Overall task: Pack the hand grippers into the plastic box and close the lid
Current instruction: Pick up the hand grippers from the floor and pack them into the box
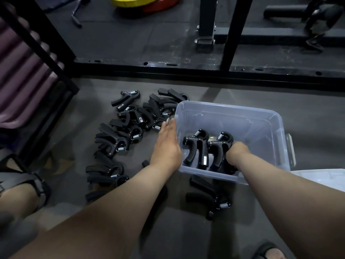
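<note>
The left hand [167, 144] lies open and flat against the left wall of the clear plastic box [261, 124]. The right hand [236, 151], inside the box, is closed around the handles of one hand gripper [219, 146], which stands beside a second gripper [196, 146]. Many more grippers [128, 124] lie in a heap on the floor to the left.

Both forearms bare, extended forward and down. Left hand [166, 144] flat, palm down, fingers straight, together. Right hand [235, 150] curled downward at bent wrist, fingers hidden; grip state not discernible.
</note>
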